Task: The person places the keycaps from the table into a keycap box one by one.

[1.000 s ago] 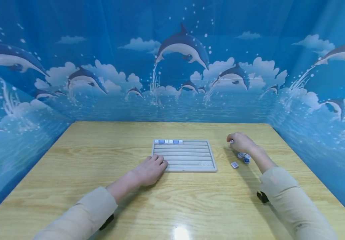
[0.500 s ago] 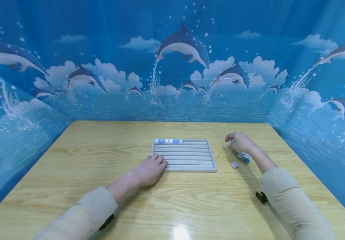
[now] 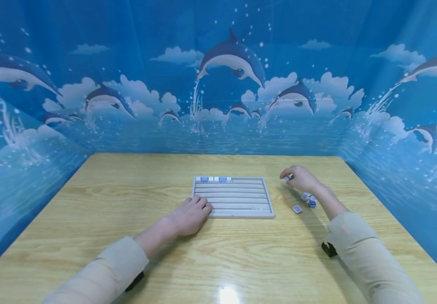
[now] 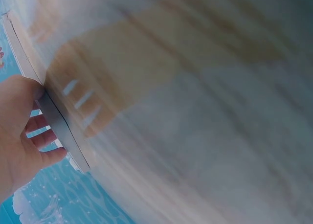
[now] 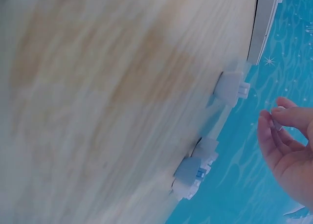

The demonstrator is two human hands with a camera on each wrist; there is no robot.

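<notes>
A pale grey slotted keycap tray [image 3: 233, 200] lies mid-table in the head view. White and blue keycaps [image 3: 214, 179] fill the left part of its back row. At the tray's front left corner is my left hand [image 3: 192, 214], gripping the edge, thumb against the side and fingers over the top in the left wrist view. My right hand [image 3: 303, 179] is raised to the right of the tray, pinching a small keycap [image 5: 278, 117] between thumb and fingers. Below it, one loose white keycap [image 3: 297, 209] lies alone, stem up.
Several loose keycaps [image 3: 309, 198], white and blue, lie bunched near my right forearm. The wooden table [image 3: 218, 257] meets blue dolphin-print curtains [image 3: 218, 139] at the back and both sides.
My right hand has shifted slightly left and up with the pinched keycap, which has turned in the fingers. My left hand and the tray have stayed put.
</notes>
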